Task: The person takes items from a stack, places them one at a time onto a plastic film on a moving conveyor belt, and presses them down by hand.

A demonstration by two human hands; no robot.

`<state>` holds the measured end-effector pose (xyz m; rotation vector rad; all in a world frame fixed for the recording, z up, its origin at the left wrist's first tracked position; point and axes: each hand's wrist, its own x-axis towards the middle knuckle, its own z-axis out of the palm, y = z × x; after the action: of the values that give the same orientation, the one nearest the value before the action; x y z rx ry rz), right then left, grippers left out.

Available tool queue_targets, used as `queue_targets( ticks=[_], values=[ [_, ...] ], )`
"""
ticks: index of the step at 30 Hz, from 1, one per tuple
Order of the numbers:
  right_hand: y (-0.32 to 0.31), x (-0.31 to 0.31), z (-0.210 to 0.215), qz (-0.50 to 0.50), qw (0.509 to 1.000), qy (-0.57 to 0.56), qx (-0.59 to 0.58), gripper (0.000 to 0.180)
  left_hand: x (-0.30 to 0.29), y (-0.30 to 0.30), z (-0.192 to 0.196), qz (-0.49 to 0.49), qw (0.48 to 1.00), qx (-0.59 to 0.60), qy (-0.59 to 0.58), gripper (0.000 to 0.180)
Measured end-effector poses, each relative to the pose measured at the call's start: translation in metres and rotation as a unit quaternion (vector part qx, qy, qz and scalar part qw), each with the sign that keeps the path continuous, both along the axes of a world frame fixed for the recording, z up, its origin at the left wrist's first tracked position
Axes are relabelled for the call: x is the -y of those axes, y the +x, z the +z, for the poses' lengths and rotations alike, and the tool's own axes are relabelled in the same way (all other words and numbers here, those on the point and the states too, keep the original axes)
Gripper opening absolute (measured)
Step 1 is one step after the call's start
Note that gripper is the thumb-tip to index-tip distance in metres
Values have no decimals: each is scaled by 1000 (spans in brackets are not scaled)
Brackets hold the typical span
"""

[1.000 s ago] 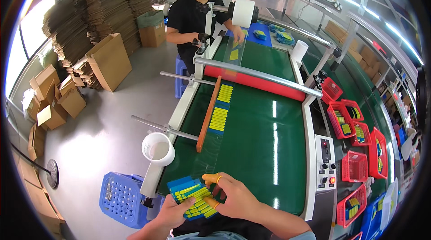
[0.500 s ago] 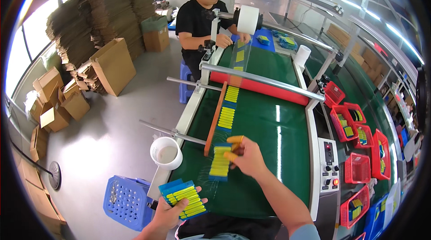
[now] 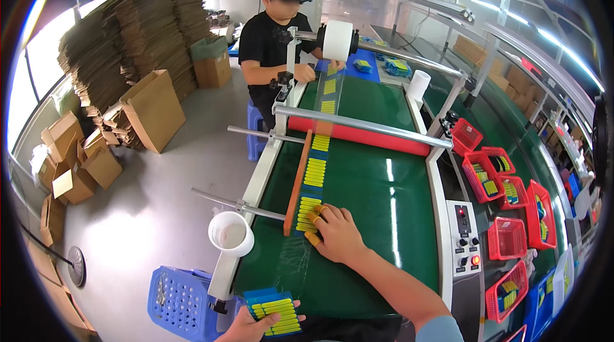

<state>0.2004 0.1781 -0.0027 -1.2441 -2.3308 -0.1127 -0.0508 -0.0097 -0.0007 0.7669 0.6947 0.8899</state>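
A fanned stack of blue cards with yellow strips [image 3: 274,310] rests in my left hand [image 3: 246,327], its thumb closed over the front at the bottom of the head view. My right hand [image 3: 341,235], with yellow covers on some fingertips, grips the right side of a single blue card with yellow strips [image 3: 305,214] lying on the green conveyor belt [image 3: 364,188]. That card sits against the brown wooden guide bar [image 3: 298,185]. Farther along, more such cards [image 3: 315,172] lie in a row under the red roller [image 3: 364,135]. Part of the held card is hidden by my fingers.
Across the belt a co-worker [image 3: 272,41] handles the film strip. A white roll [image 3: 338,40] hangs above. On the left are a white bucket [image 3: 231,234] and a blue stool [image 3: 182,296]. Red baskets [image 3: 508,239] and a control box [image 3: 464,238] stand right.
My right hand has moved forward with its card, from held at an angle to lying beside the guide bar. My left hand and its stack have lowered in the view.
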Motion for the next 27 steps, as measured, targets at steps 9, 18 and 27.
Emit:
queue_targets(
  ticks=[9,18,27],
  values=[
    [-12,8,3,-65,998,-22,3,57,0,15,12,-11,999,20,-23,45],
    [10,-7,4,-67,997,-5,43,47,-3,16,9,-5,999,27,-23,45],
    [12,-23,-3,-87,995,-54,-22,53,1,15,11,4,1000,2,-27,44]
  ],
)
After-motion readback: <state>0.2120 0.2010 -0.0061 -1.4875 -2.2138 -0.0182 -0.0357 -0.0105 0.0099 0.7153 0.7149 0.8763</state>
